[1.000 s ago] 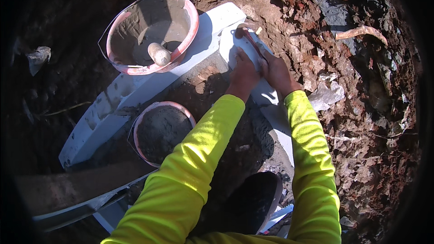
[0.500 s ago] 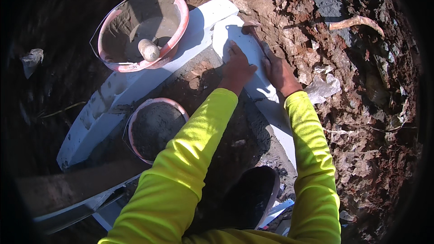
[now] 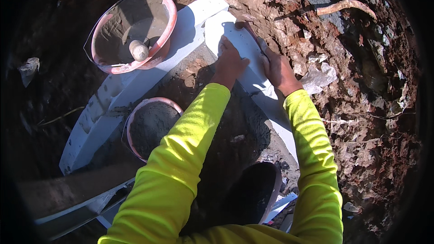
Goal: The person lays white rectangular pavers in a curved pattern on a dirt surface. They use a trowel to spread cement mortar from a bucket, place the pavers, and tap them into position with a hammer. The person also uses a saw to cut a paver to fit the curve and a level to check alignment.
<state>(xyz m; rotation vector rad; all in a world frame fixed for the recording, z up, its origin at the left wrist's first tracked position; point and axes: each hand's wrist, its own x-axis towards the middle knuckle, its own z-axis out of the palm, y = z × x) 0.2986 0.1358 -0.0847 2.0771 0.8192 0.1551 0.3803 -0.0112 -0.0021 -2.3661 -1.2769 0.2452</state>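
My left hand (image 3: 229, 63) rests on a white block (image 3: 237, 52), thumb out to the side and fingers apart. On the block's outer edge, my right hand (image 3: 278, 70) is closed around a long, narrow, dark reddish tool (image 3: 251, 34) with a rounded far end. This block butts at an angle against another row of white blocks (image 3: 108, 104), with grey mortar along the inner side. A pink bucket (image 3: 167, 31) with mortar and a rounded wooden handle inside sits on that row; a smaller mortar bucket (image 3: 151, 124) stands lower down, inside the corner.
Rough reddish earth (image 3: 370, 144) rises along the right, with a root (image 3: 343, 7) and crumpled plastic (image 3: 318, 79) in it. A dark board (image 3: 77, 185) crosses the lower left. My dark boot (image 3: 248, 190) is below, between my forearms.
My left hand has shifted slightly toward me and left along the block, its thumb now farther from my right hand. The whole view has shifted a little; the buckets stand in the same places.
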